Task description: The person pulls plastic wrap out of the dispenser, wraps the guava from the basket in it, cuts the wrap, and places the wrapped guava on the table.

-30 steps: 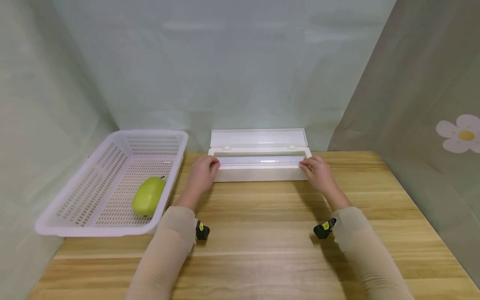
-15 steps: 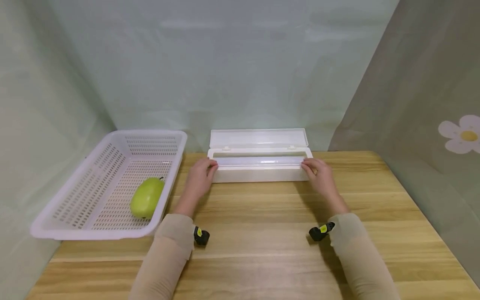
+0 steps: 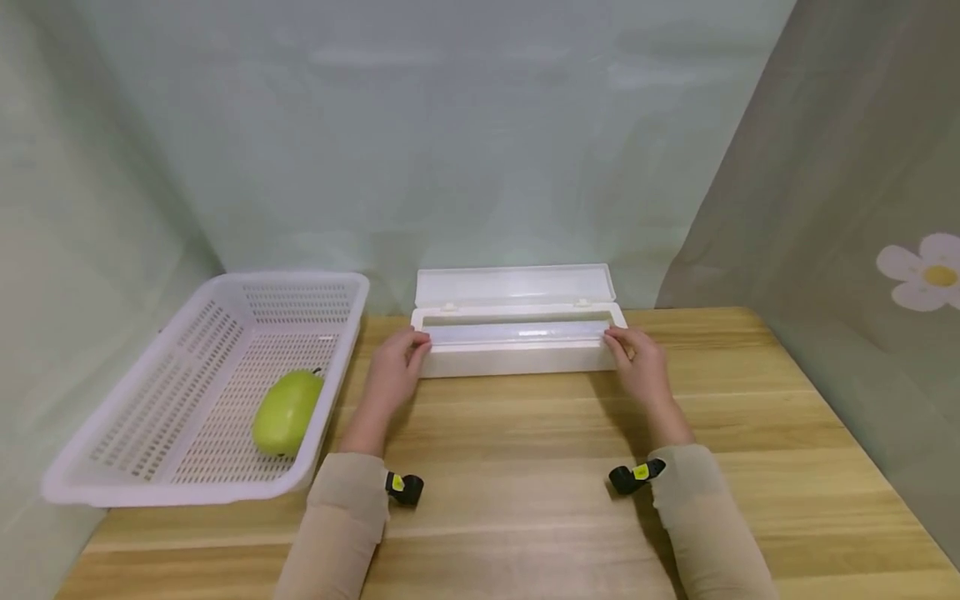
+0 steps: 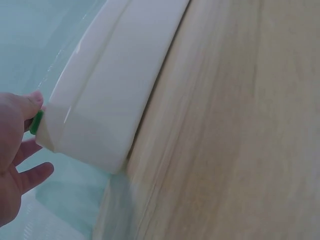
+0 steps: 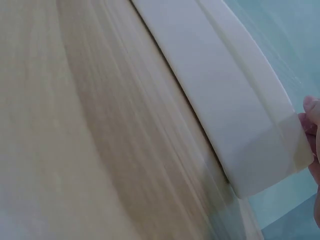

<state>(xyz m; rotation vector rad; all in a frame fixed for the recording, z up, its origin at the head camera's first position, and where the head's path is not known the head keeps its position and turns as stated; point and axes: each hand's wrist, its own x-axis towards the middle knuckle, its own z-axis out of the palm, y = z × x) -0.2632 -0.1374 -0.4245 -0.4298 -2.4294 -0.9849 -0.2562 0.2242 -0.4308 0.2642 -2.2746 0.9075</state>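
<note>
A long white cling film box (image 3: 517, 362) stands near the back of the table, its lid (image 3: 514, 286) tipped back. Across its opening runs a shiny strip of clear cling film (image 3: 517, 333). My left hand (image 3: 392, 371) pinches the strip's left end between thumb and fingers. At the opposite end, my right hand (image 3: 641, 362) does the same with its thumb and index finger. A small green piece (image 4: 36, 122) shows by the left thumb in the left wrist view; what it belongs to is unclear. The right hand is partly cut off in the right wrist view.
To the left is a white plastic basket (image 3: 71, 492) with slotted walls. A green fruit with a short stem (image 3: 288, 412) lies in it. Pale cloth (image 3: 480, 150) hangs behind the wooden table (image 3: 517, 517). Each sleeve bears a small black wrist camera (image 3: 405, 489).
The table, basket and box sit slightly lower in the head view. Both hands keep their pinch on the film, moving little relative to the box.
</note>
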